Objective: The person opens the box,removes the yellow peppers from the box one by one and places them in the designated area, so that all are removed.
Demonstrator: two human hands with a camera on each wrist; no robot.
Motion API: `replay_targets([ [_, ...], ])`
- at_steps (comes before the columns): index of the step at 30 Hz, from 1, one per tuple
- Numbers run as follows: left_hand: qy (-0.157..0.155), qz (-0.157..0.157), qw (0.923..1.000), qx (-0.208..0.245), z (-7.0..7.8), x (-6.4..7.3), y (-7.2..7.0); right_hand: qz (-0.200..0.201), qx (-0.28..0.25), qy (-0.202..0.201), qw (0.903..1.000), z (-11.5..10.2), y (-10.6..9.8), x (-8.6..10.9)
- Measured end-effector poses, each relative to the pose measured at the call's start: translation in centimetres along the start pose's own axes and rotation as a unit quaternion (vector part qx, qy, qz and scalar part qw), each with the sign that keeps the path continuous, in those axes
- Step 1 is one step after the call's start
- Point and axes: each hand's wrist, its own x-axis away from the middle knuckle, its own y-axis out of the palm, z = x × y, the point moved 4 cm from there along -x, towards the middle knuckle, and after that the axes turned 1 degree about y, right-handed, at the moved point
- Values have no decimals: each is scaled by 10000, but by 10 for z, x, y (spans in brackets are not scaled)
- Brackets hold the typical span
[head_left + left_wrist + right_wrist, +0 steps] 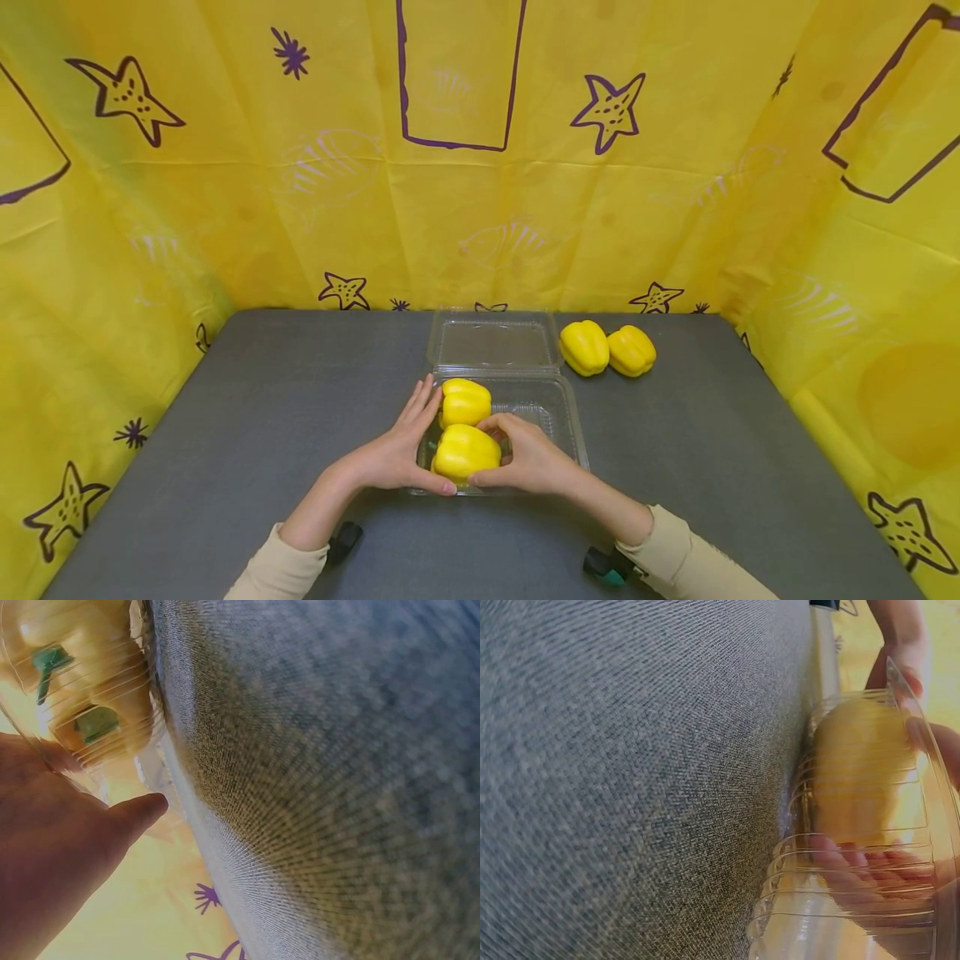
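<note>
Inside a clear plastic clamshell container (576, 421), a yellow bell pepper (467, 454) lies on its side at the front left. My right hand (536, 460) grips this pepper from the right, thumb in front and fingers behind. Just behind it in the container is another yellow bell pepper (467, 403). My left hand (393, 454) rests along the container's left side with its fingers straight and thumb at the front rim. Green stems (97, 722) show through the clear wall in the left wrist view. In the right wrist view, the right fingers (847, 870) show through the plastic beside the pepper.
The container's lid (495, 342) lies folded back behind it. Two more yellow bell peppers (585, 348) sit side by side to the right of the lid. The grey table (300, 375) meets a yellow patterned curtain (480, 208) at the back and sides.
</note>
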Motion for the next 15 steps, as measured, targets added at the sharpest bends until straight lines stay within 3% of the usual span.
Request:
replay_targets([
  [15,-21,18,10000,-5,-1,0,1,123,62,-63,9999,-1,0,1],
])
